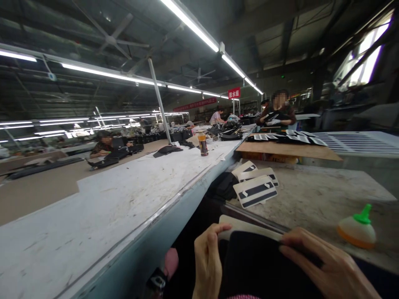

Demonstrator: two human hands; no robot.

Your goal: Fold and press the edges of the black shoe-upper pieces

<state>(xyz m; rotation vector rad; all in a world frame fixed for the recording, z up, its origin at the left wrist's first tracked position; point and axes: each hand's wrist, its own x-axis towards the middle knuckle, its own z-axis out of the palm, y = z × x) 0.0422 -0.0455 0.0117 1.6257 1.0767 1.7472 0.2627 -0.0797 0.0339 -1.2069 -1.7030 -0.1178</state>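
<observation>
While my left hand (207,261) pinches the left edge of the black piece (262,265) at bottom centre, thumb up against its pale backing (246,226), my right hand (324,265) lies curled over its right edge. Lower right, a green-capped glue bottle (357,229) sits on the grey table (311,199); striped cut pieces (255,189) lie mid-frame.

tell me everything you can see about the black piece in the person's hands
The black piece is a flat, matte panel that looks like fabric or soft leather, lying low at the bench edge. A pale backing sheet shows behind its top edge. The left hand pinches its left side, thumb on the pale edge; the right hand lies over its upper right corner.
</observation>
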